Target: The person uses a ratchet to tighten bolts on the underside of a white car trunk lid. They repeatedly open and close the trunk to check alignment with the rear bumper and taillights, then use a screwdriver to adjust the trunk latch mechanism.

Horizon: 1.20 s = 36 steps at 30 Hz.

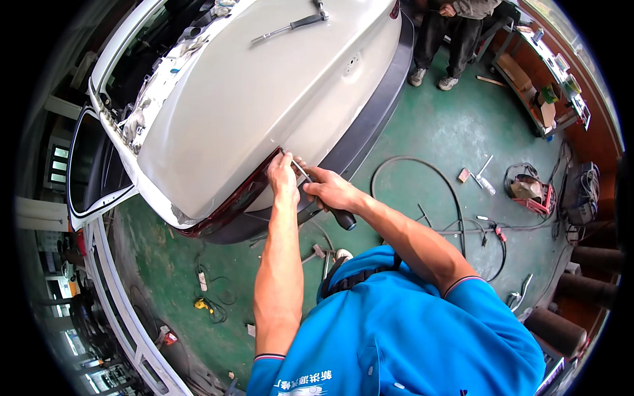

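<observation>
My right hand (330, 189) is wrapped around a screwdriver (344, 219) with a black handle. Its thin metal shaft runs up and left to the inner end of a dark red tail light (241, 189) on a light-coloured car's rear. Close beside the shaft tip, my left hand (284, 177) has its fingers bent and pressed together at that end of the light. What they pinch is hidden. The trunk lid (224, 119) stretches out beyond both hands, and a dark bumper (370, 132) curves along its right side.
A ratchet wrench (305, 22) lies on the trunk lid. Another person (449, 39) stands at the far right near a tool cart (528, 86). A black hose (456, 191) and cables cross the green floor at right. A yellow power tool (203, 305) lies at lower left.
</observation>
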### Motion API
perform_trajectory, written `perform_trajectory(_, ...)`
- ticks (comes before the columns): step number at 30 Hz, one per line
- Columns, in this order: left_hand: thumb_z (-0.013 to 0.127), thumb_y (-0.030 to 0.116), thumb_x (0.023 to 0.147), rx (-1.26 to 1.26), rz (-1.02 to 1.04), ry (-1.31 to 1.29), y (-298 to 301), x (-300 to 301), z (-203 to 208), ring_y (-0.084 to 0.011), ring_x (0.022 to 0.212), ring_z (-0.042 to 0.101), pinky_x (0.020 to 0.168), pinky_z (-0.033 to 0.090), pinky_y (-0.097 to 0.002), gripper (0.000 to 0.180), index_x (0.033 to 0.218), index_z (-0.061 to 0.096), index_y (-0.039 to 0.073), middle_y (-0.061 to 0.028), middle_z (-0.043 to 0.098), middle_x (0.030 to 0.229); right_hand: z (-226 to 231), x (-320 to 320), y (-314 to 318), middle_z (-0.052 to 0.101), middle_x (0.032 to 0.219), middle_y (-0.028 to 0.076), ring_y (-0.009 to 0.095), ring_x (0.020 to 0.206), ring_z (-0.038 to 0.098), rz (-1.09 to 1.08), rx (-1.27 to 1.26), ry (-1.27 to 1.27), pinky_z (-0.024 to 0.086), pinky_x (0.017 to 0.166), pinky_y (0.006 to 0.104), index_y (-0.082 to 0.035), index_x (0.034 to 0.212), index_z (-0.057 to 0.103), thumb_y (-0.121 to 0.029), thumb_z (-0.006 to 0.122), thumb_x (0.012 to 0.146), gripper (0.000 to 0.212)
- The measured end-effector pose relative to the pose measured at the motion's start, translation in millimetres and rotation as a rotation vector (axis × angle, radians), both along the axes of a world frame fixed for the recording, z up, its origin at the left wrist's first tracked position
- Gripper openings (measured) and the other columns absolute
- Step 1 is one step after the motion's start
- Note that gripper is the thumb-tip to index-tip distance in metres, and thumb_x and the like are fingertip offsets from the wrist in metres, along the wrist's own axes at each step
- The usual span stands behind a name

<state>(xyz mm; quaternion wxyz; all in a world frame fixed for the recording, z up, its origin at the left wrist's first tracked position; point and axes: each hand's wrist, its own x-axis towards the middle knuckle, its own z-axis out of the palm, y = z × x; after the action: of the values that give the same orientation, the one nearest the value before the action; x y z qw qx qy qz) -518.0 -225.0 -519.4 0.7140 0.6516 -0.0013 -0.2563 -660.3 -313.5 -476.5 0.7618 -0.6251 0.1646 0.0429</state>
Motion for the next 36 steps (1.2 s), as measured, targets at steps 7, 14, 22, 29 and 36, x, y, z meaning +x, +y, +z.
perform_trajectory(7, 0.053, 0.017, 0.099, 0.017, 0.057, -0.044, -2.2, -1.3, 5.7, -0.0187, 0.072, 0.064, 0.066, 0.052, -0.0343, 0.016, 0.099, 0.061, 0.002, -0.0062, 0.063, 0.083, 1.6, 5.1, -4.0, 0.06, 0.082, 0.004, 0.011, 0.06, 0.057, 0.04, -0.006, 0.003, 0.05, 0.053, 0.0296, -0.002, 0.147, 0.046, -0.014, 0.055, 0.097, 0.052)
perform_trajectory(14, 0.054, 0.015, 0.096, -0.002, 0.064, -0.068, -1.0, 0.4, 2.4, -0.0192, 0.07, 0.063, 0.066, 0.052, -0.0345, 0.014, 0.097, 0.059, 0.001, -0.0068, 0.061, 0.081, 2.2, 5.0, -0.3, 0.06, 0.076, 0.006, 0.015, 0.056, 0.059, 0.006, 0.01, -0.032, 0.05, 0.051, 0.0322, 0.005, 0.141, 0.046, -0.01, 0.054, 0.09, 0.054)
perform_trajectory(22, 0.052, 0.013, 0.094, -0.002, 0.038, -0.156, -0.5, 7.8, -5.2, -0.0193, 0.067, 0.061, 0.066, 0.052, -0.0341, 0.015, 0.092, 0.058, -0.001, -0.0066, 0.059, 0.079, 4.1, 9.8, 2.7, 0.061, 0.074, 0.008, 0.017, 0.057, 0.061, 0.009, -0.041, -0.042, 0.051, 0.052, 0.0346, 0.007, 0.138, 0.049, -0.009, 0.054, 0.089, 0.052)
perform_trajectory(29, 0.054, 0.012, 0.096, -0.056, 0.052, -0.234, -0.1, -16.5, 11.9, -0.0139, 0.073, 0.058, 0.068, 0.052, -0.0311, 0.015, 0.097, 0.06, -0.001, -0.0037, 0.058, 0.083, -30.1, -6.4, 6.3, 0.065, 0.085, 0.013, 0.019, 0.073, 0.065, -0.076, -0.47, -0.275, 0.052, 0.066, 0.037, 0.002, 0.142, 0.049, -0.012, 0.055, 0.091, 0.053)
perform_trajectory(36, 0.06, 0.02, 0.1, 0.138, -0.221, 0.153, 46.9, -68.4, -33.3, -0.0141, 0.082, 0.066, 0.075, 0.057, -0.0309, 0.027, 0.12, 0.063, 0.003, -0.0054, 0.067, 0.099, -52.7, -76.9, 8.5, 0.065, 0.083, 0.009, 0.016, 0.067, 0.061, 0.059, -0.101, 0.029, 0.05, 0.061, 0.0342, -0.002, 0.141, 0.052, -0.018, 0.064, 0.092, 0.053)
